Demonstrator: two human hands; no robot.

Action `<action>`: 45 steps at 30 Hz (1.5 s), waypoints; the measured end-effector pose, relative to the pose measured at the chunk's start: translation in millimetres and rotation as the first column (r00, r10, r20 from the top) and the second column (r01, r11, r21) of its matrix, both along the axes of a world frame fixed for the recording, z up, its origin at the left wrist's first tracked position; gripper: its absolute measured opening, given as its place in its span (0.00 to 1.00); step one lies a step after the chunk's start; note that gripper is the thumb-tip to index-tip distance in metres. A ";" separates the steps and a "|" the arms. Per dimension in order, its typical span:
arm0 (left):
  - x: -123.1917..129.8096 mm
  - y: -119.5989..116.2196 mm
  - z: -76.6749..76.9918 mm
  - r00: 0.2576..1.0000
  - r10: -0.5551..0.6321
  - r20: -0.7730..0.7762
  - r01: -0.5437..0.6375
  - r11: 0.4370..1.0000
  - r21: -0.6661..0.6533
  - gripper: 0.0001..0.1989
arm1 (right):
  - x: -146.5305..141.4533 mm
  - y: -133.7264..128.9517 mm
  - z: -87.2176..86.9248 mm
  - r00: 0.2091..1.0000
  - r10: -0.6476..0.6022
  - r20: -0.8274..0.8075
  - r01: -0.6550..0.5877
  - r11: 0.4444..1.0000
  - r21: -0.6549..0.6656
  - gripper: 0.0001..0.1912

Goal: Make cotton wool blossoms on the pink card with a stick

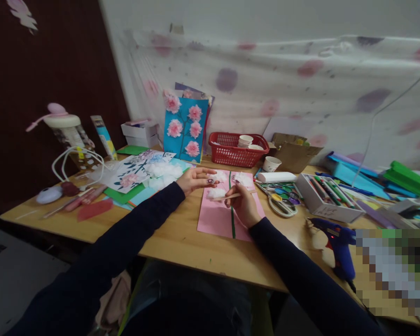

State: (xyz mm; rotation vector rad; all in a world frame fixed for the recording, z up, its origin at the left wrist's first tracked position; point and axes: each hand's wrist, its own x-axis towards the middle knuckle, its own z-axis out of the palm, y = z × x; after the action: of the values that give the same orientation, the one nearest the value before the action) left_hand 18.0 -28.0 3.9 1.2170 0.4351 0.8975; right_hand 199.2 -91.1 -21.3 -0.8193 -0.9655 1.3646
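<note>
A pink sheet of card (213,219) lies on the desk with a green stripe (232,219) down its middle. White fluffy tufts (216,193) sit on its upper half, on both sides of the stripe. My right hand (245,205) is closed around a thin wooden stick (227,198), whose end reaches the lower left tuft. At the card's upper left edge is my left hand (196,181), its fingers stretched out beside the upper left tuft. Whether those fingertips touch the fluff is hard to make out.
Behind the card stand a red basket (231,156) with paper cups and a blue flower picture (184,133). On the right are scissors (282,205), a box of markers (331,200) and a blue glue gun (341,252). Cotton and papers (131,170) lie left, near a bottle (68,133).
</note>
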 end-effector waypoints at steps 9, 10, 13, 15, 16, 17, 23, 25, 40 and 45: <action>4.3 7.3 -17.4 0.943 0.105 -0.316 -0.062 0.987 0.145 0.15 | 21.2 10.0 7.3 0.970 -0.165 -0.180 0.142 0.981 -0.131 0.25; 5.5 5.7 -17.9 0.937 0.112 -0.331 -0.063 0.986 0.156 0.14 | 19.4 10.7 5.1 0.970 -0.199 -0.142 0.182 0.975 -0.124 0.24; 7.7 4.9 -20.2 0.907 0.184 -0.379 -0.110 0.972 0.209 0.11 | 13.2 11.2 0.2 0.959 -0.276 -0.061 0.270 0.958 -0.098 0.23; 8.0 7.2 -22.2 0.889 0.226 -0.399 -0.136 0.961 0.242 0.08 | 10.0 10.5 -0.8 0.951 -0.309 -0.018 0.306 0.948 -0.091 0.23; 7.9 8.5 -23.0 0.885 0.233 -0.404 -0.139 0.958 0.250 0.09 | 8.9 10.2 -0.9 0.949 -0.317 0.004 0.316 0.945 -0.088 0.23; 7.8 9.7 -23.6 0.884 0.233 -0.405 -0.137 0.958 0.252 0.10 | 8.3 9.9 -1.0 0.947 -0.320 0.027 0.321 0.943 -0.083 0.23; 7.2 6.8 -23.6 0.850 0.244 -0.466 -0.106 0.947 0.303 0.11 | 9.0 9.0 -5.6 0.909 -0.359 0.211 0.364 0.931 0.019 0.20; 6.5 3.6 -23.1 0.802 0.295 -0.520 -0.092 0.920 0.381 0.09 | 8.7 8.2 -8.0 0.891 -0.357 0.281 0.350 0.934 0.078 0.19; 6.4 2.2 -26.8 0.647 0.504 -0.572 -0.053 0.778 0.626 0.09 | 5.4 4.6 -12.2 0.783 -0.401 0.476 0.329 0.916 0.230 0.21; 5.5 4.8 -30.8 0.646 0.498 -0.578 -0.058 0.788 0.614 0.10 | 5.8 6.2 -14.3 0.792 -0.385 0.473 0.313 0.922 0.227 0.21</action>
State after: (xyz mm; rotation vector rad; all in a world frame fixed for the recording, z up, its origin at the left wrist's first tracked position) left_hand 23.6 -23.3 -26.9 2.1036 1.0998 0.8040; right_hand 205.0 -84.9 -35.6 -1.2225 -1.2245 0.7528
